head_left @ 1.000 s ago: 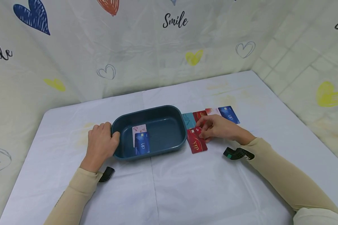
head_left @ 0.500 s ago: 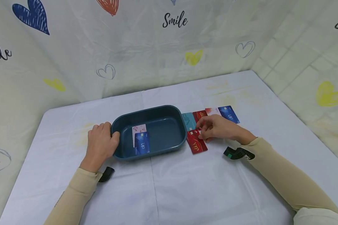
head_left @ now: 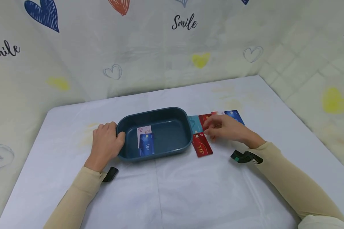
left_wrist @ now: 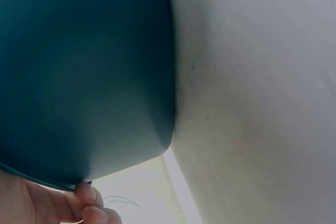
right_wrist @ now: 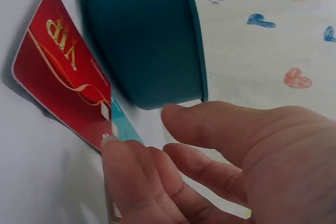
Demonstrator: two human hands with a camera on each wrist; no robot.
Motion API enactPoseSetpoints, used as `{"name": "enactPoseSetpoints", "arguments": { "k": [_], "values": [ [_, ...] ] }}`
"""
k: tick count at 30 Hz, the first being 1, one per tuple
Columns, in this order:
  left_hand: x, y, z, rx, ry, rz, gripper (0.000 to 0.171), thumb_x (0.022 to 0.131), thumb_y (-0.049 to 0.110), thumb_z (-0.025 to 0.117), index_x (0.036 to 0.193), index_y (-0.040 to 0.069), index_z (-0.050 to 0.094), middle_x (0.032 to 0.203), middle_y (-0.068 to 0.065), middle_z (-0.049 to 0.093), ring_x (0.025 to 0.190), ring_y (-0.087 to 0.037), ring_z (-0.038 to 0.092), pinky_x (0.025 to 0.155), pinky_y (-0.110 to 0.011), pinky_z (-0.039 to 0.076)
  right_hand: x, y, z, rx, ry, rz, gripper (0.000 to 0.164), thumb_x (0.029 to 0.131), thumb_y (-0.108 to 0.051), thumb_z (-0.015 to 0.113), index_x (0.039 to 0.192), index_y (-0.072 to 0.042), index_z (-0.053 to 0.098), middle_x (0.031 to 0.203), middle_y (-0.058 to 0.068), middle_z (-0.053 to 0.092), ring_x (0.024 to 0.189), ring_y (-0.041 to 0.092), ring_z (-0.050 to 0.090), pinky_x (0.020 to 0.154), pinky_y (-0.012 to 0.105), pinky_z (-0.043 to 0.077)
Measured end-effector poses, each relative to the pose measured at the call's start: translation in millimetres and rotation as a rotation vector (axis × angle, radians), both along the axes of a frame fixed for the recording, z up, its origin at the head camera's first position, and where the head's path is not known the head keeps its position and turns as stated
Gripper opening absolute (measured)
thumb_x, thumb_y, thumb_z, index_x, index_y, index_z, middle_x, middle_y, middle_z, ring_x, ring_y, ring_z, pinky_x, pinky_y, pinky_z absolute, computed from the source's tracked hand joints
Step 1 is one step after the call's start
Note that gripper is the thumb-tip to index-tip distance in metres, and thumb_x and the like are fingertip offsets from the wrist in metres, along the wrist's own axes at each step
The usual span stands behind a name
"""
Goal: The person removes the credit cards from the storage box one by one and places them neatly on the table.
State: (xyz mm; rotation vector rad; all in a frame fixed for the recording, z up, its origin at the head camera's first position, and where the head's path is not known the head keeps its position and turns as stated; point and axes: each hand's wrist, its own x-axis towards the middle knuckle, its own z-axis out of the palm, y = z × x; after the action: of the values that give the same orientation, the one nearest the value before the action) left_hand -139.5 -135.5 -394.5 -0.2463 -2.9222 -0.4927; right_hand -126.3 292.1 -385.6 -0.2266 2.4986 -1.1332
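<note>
My left hand [head_left: 106, 143] grips the left rim of a dark teal plastic tub [head_left: 172, 136], thumb over the edge; its fingertips also show in the left wrist view. Inside the tub lie a blue VIP card [head_left: 146, 144] and a pale floral card [head_left: 144, 129], partly overlapped. By the tub's right side a red VIP card [head_left: 202, 145] rests on the table. My right hand [head_left: 227, 128] hovers at that card's upper right, thumb and fingers apart. In the right wrist view one fingertip is at the edge of the red card [right_wrist: 63, 72]; whether it touches is unclear.
Behind the right hand runs a row of cards: a teal one [head_left: 195, 124], another red one [head_left: 204, 119], a pale pink one [head_left: 218, 113] and a blue one [head_left: 235, 115], some partly hidden by the hand. A white cloth covers the table [head_left: 189, 190]; a printed curtain hangs behind.
My right fingers have come off the near red card and spread slightly, so more of its upper end shows. The left hand stays on the tub. The head view has shifted a little.
</note>
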Motion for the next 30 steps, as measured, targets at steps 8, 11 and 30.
{"name": "enactPoseSetpoints", "arguments": {
  "k": [8, 11, 30],
  "values": [
    [-0.4, -3, 3.2, -0.01, -0.013, 0.0, 0.035, 0.091, 0.027, 0.041, 0.098, -0.004, 0.056, 0.091, -0.021, 0.06, 0.085, -0.036, 0.047, 0.078, -0.05, 0.036, -0.5, -9, 21.9, -0.043, 0.02, -0.012, 0.029, 0.091, -0.029, 0.065, 0.113, -0.011, 0.062, 0.099, 0.015, 0.068, 0.076, 0.022, 0.069, 0.073, 0.036, 0.059],
    [-0.5, -4, 3.4, -0.013, -0.008, -0.006, 0.036, 0.091, 0.028, 0.04, 0.098, -0.004, 0.056, 0.092, -0.021, 0.06, 0.086, -0.036, 0.047, 0.079, -0.05, 0.036, -1.9, -14, 32.8, -0.02, 0.051, -0.009, 0.029, 0.092, -0.029, 0.064, 0.114, -0.011, 0.062, 0.098, 0.015, 0.068, 0.076, 0.024, 0.068, 0.074, 0.038, 0.058],
    [-3.2, -6, 5.1, -0.015, -0.021, 0.002, 0.035, 0.09, 0.028, 0.042, 0.1, -0.002, 0.057, 0.093, -0.018, 0.06, 0.09, -0.035, 0.049, 0.083, -0.048, 0.037, -23.1, -63, 69.8, 0.045, 0.204, 0.053, 0.023, 0.091, -0.034, 0.065, 0.107, -0.018, 0.066, 0.087, 0.009, 0.071, 0.074, 0.021, 0.069, 0.076, 0.038, 0.056]
  ]
}}
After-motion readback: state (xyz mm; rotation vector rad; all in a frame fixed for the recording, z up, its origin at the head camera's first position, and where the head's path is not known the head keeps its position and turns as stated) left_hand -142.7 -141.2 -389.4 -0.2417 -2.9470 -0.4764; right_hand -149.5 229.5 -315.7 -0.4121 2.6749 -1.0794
